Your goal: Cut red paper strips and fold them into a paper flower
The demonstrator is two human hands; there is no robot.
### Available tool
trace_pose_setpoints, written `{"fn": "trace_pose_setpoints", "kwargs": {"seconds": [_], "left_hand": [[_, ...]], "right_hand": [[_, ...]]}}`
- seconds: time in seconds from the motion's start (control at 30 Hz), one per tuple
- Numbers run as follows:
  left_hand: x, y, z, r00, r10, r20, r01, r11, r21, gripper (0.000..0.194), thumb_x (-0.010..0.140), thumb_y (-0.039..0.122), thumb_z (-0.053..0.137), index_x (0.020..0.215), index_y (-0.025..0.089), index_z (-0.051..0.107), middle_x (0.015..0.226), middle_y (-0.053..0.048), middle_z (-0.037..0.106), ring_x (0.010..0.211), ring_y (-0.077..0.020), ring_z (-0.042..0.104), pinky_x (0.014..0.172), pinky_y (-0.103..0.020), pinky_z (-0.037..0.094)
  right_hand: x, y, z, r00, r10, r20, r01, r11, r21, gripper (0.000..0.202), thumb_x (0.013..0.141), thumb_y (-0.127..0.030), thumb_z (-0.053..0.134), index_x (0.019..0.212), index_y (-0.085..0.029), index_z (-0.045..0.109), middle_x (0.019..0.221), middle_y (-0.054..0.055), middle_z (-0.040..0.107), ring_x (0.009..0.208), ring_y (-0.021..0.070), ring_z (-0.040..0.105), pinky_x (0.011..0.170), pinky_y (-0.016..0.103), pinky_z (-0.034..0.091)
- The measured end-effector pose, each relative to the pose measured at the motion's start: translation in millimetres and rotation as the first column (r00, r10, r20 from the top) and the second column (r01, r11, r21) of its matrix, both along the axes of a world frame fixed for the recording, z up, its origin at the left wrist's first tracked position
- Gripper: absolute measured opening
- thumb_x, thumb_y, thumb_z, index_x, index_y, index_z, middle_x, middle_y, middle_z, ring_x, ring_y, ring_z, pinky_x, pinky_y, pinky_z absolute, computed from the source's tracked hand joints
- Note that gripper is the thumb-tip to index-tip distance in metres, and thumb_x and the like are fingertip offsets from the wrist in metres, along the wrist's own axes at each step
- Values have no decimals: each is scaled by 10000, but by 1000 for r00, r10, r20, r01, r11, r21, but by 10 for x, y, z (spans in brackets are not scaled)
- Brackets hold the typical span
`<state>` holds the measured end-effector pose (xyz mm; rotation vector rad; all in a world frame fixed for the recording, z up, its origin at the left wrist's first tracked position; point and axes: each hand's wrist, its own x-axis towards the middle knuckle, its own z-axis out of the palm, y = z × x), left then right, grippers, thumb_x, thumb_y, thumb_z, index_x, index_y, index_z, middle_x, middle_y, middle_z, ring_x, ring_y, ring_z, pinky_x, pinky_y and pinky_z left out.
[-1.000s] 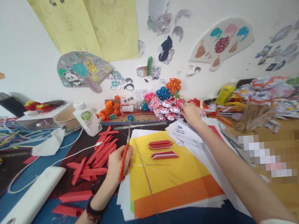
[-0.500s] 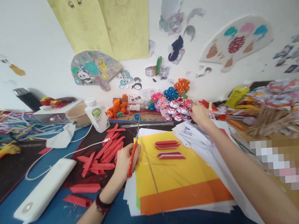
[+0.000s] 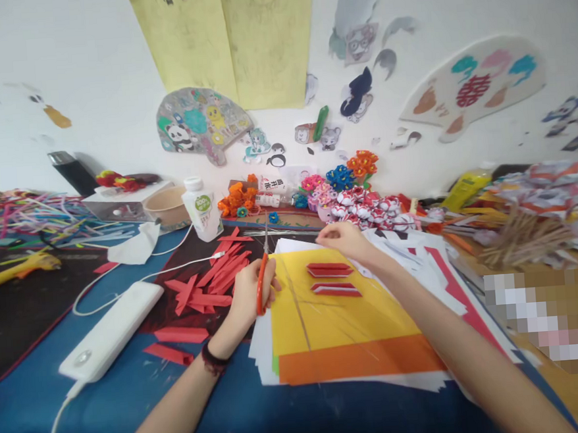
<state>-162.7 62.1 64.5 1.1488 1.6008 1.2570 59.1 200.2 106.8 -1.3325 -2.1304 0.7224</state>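
My left hand is closed round the orange handles of a pair of scissors, whose blades point away from me. My right hand hovers over the far edge of a stack of yellow paper, fingers pinched together; what they hold, if anything, is too small to make out. Below it, two folded red paper pieces with white edges lie on the yellow sheet. A heap of folded red paper strips lies left of my left hand. Red-and-white folded paper pieces are bunched beyond my right hand.
A white power strip with its cord lies at left, near a yellow glue gun. A white bottle stands at the back beside orange paper flowers. White paper sheets spread under my right forearm.
My right hand has drawn back leftward from the red-and-white pieces to above the paper stack. My left hand still grips the scissors. The camera view has shifted slightly.
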Motion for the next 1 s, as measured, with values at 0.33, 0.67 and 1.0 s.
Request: {"fn": "trace_pose_setpoints", "kwargs": {"seconds": [0.33, 0.67, 1.0], "left_hand": [[-28, 21, 55, 984, -48, 172, 33, 996, 87, 565, 852, 728, 512, 770, 169, 529, 625, -57, 709, 269, -62, 429, 267, -179, 308], [-48, -21, 174, 978, -168, 124, 148, 977, 157, 645, 847, 787, 446, 758, 155, 538, 663, -82, 710, 303, -69, 456, 278, -184, 332], [14, -111, 229, 946, -301, 124, 260, 927, 270, 604, 886, 744, 433, 843, 156, 563, 503, 22, 556, 346, -78, 444, 354, -195, 344]], "right_hand": [[-509, -726, -129, 980, 43, 195, -66, 992, 111, 164, 792, -201, 634, 855, -164, 781, 863, 72, 678, 745, 163, 584, 672, 262, 384], [161, -1207, -226, 937, 88, 339, -135, 984, 116, 99, 851, -168, 616, 825, -205, 704, 872, 37, 719, 825, 199, 641, 698, 277, 397], [165, -1275, -367, 940, 125, 318, -187, 967, 173, 162, 951, -234, 545, 936, -186, 698, 988, 70, 705, 889, 197, 642, 771, 295, 430]]}}
